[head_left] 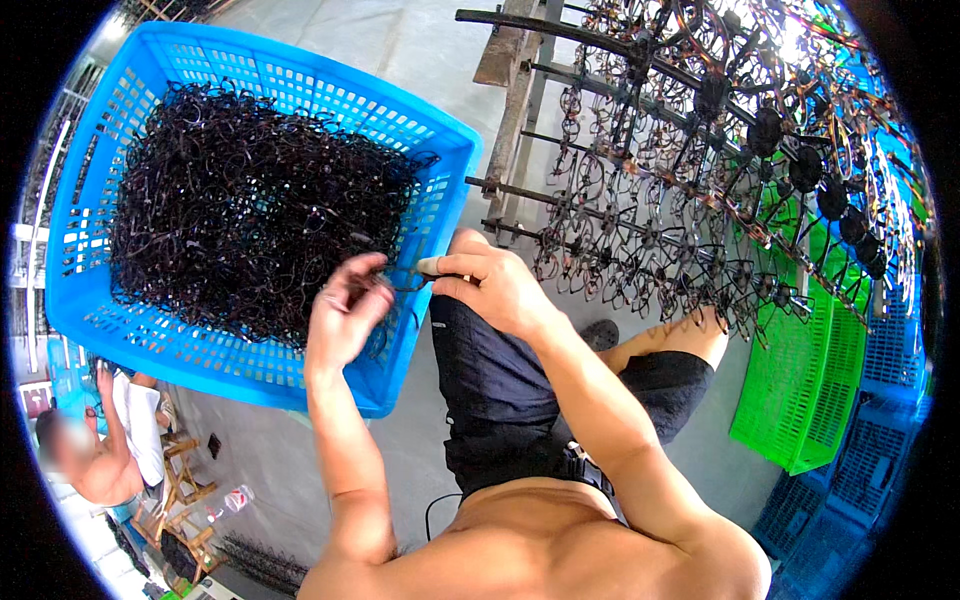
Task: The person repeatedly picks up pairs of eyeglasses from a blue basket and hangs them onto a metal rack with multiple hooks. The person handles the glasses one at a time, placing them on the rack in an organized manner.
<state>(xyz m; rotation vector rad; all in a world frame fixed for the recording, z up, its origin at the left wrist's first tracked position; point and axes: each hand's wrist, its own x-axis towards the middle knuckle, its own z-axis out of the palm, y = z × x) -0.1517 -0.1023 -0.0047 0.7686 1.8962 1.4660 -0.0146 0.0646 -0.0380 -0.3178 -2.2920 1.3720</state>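
Bare chest and shoulders were nearest to us, with both our arms reaching away from them toward a blue basket. Its walls were pierced with small slots, and a tangled heap of thin, dark, looped pieces filled much of it. We had both hands around the middle of the basket's right edge. Our right hand came in from outside that edge, its thumb and forefinger pinched on one thin dark piece, which was between our two hands near the basket's right wall. Our left hand was over the right side of the heap, its fingers curled and blurred; we could not tell whether they gripped that piece too. We wore dark shorts, and grey floor showed beneath us. Beyond the basket's right edge, many dark looped parts hung from a rack with a wooden post. Near it stood a green crate and blue crates. Past the basket's lower left corner, another person was beside a wooden stool.
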